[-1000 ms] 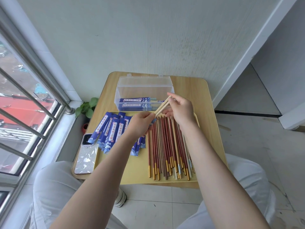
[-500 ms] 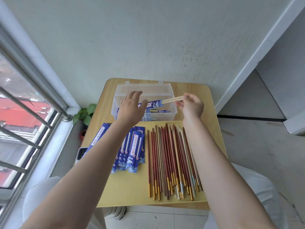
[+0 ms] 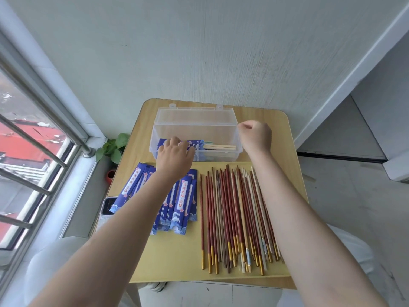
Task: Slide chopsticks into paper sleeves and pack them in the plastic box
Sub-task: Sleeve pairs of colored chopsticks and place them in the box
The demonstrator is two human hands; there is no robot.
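The left hand's fingers (image 3: 174, 142) reach over the near wall of the plastic box (image 3: 194, 120) and lie on the blue sleeved pair (image 3: 192, 144) inside it — whether they curl round the sleeve or only press it down cannot be told, since the back of the left hand (image 3: 174, 156) hides them. The right hand (image 3: 255, 136) hangs just beside the box's right end, fingers curled into a loose fist with nothing in them.

The step in hand looks like packing: a filled sleeve laid in the box, bare wooden ends pointing right. The next move calls for a fresh sleeve from the empty sleeves (image 3: 181, 196) fanned on the left of the yellow tray (image 3: 172, 262), and a matched pair from the loose chopsticks (image 3: 234, 213) spread on its right — many lie unsleeved, so the task seems early. Tray and box sit on the worktop (image 3: 285, 151).
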